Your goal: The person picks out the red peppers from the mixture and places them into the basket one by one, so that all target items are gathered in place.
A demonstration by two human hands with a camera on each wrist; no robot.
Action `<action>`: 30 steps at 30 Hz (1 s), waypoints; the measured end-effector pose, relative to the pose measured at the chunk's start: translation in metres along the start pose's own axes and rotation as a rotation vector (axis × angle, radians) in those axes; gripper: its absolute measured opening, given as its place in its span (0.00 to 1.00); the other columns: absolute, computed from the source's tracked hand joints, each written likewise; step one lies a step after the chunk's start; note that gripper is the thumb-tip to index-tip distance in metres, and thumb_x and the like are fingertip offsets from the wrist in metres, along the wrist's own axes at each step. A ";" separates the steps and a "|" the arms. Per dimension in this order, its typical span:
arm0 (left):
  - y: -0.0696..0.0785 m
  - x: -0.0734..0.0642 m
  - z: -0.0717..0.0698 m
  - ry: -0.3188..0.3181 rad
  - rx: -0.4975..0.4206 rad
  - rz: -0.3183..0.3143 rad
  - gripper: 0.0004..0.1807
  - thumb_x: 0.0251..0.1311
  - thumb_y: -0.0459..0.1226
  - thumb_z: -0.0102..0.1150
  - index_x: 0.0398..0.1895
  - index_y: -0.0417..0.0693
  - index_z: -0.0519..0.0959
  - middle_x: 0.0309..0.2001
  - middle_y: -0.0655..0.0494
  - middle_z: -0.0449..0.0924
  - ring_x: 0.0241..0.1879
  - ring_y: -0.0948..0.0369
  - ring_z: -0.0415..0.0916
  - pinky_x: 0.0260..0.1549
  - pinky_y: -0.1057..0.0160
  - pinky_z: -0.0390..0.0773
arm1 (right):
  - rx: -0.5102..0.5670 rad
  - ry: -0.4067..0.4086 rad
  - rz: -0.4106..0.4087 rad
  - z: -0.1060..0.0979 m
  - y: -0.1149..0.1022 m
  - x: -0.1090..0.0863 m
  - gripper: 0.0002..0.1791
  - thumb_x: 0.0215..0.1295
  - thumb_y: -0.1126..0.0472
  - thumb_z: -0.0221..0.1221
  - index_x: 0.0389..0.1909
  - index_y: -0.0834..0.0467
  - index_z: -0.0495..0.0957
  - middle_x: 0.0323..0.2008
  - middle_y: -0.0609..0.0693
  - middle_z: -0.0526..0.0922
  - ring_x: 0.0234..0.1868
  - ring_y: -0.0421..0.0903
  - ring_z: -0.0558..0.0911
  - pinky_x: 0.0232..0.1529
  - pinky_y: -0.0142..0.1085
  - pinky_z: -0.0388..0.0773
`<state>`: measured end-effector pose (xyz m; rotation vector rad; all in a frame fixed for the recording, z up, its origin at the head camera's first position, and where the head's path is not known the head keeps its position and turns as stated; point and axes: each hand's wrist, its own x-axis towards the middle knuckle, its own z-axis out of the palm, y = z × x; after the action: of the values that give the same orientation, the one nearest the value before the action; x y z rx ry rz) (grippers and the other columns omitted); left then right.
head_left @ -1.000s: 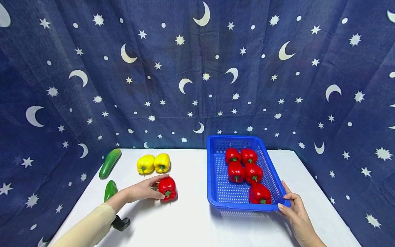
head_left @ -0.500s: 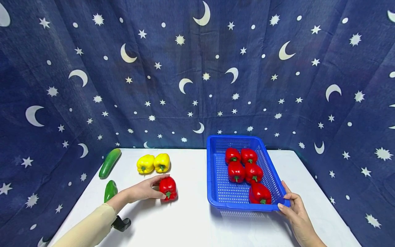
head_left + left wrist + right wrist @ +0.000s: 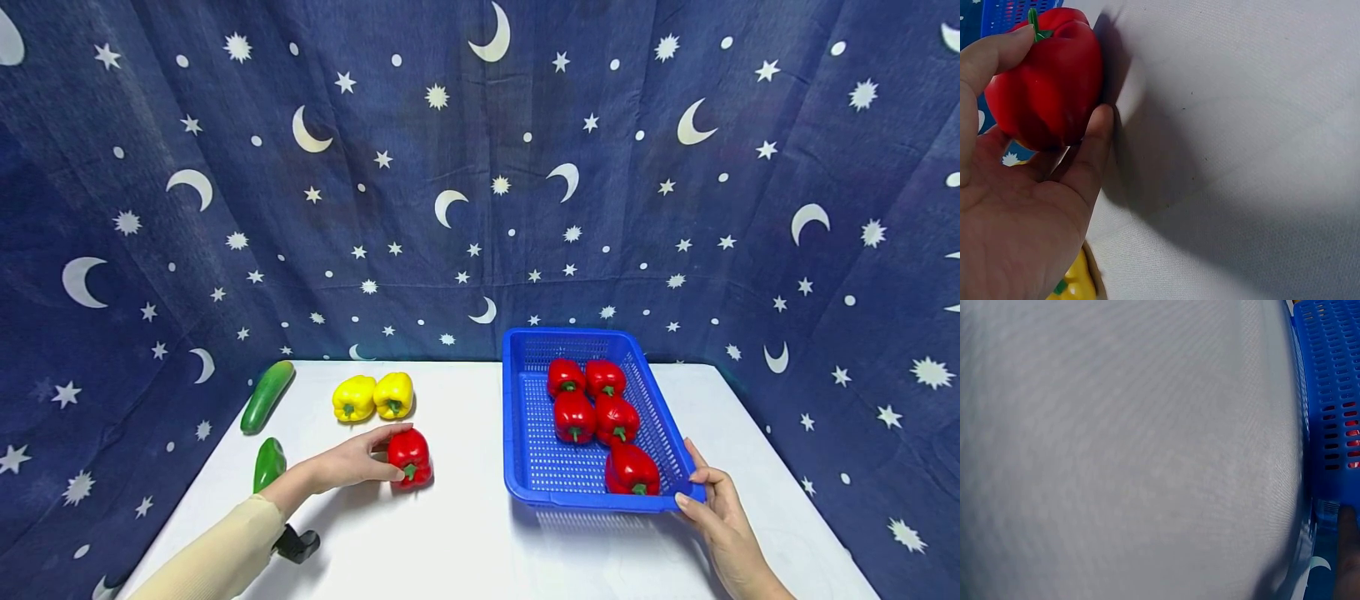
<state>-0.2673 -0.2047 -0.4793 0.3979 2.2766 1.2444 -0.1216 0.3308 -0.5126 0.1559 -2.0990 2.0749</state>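
My left hand [image 3: 351, 463] grips a red bell pepper [image 3: 411, 454] on the white table, left of the basket. Seen from the left wrist, the thumb lies by the green stem and the fingers curl round the other side of the pepper [image 3: 1054, 81]. At the near right corner of a blue plastic basket [image 3: 570, 501], my right hand [image 3: 723, 521] holds the rim between thumb and fingers. Several red bell peppers [image 3: 574, 416] lie inside that basket. Only its slotted wall [image 3: 1335, 381] and a dark finger [image 3: 1347, 556] show in the right wrist view.
Two yellow bell peppers [image 3: 373, 397] sit side by side behind the left hand. A cucumber [image 3: 267, 397] lies at the far left, with a green vegetable [image 3: 268, 463] partly hidden by the left forearm. A dark curved object [image 3: 297, 545] shows beside the sleeve. Star-patterned cloth [image 3: 480, 208] surrounds the table.
The left hand and the red bell pepper have shifted very slightly to the right. The right hand and the basket have stayed in place.
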 end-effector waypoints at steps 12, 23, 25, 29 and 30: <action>0.001 0.002 -0.001 -0.013 -0.066 0.010 0.45 0.60 0.44 0.71 0.80 0.55 0.61 0.65 0.46 0.72 0.62 0.49 0.70 0.57 0.46 0.76 | -0.005 -0.004 0.007 -0.001 -0.001 0.000 0.14 0.79 0.69 0.49 0.56 0.59 0.56 0.83 0.49 0.41 0.74 0.34 0.56 0.54 0.22 0.74; 0.007 0.005 -0.003 -0.025 -0.234 0.013 0.45 0.61 0.38 0.71 0.80 0.54 0.60 0.65 0.38 0.69 0.53 0.50 0.79 0.49 0.54 0.84 | 0.006 -0.012 -0.005 -0.001 -0.001 0.000 0.13 0.79 0.70 0.48 0.56 0.59 0.57 0.83 0.49 0.41 0.70 0.29 0.59 0.54 0.23 0.75; 0.010 0.005 -0.003 -0.026 -0.234 0.021 0.45 0.61 0.38 0.70 0.80 0.54 0.60 0.65 0.38 0.69 0.51 0.51 0.80 0.48 0.55 0.84 | 0.008 -0.016 -0.005 -0.001 0.000 0.001 0.13 0.79 0.70 0.48 0.56 0.58 0.57 0.83 0.48 0.41 0.69 0.27 0.60 0.54 0.23 0.75; 0.015 0.004 -0.003 -0.033 -0.239 0.045 0.45 0.61 0.38 0.70 0.80 0.54 0.59 0.65 0.38 0.69 0.50 0.51 0.81 0.47 0.55 0.83 | 0.002 -0.021 -0.010 -0.003 0.000 0.001 0.13 0.78 0.70 0.49 0.55 0.58 0.58 0.83 0.48 0.42 0.69 0.27 0.59 0.56 0.22 0.73; 0.017 0.004 -0.003 -0.036 -0.247 0.052 0.45 0.61 0.38 0.70 0.80 0.54 0.59 0.65 0.38 0.69 0.50 0.50 0.81 0.47 0.55 0.83 | -0.002 -0.022 -0.012 -0.003 -0.001 0.002 0.13 0.78 0.70 0.49 0.55 0.58 0.58 0.83 0.48 0.42 0.70 0.28 0.58 0.57 0.21 0.71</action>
<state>-0.2724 -0.1960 -0.4648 0.3867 2.0620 1.5099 -0.1229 0.3336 -0.5116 0.1908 -2.1077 2.0730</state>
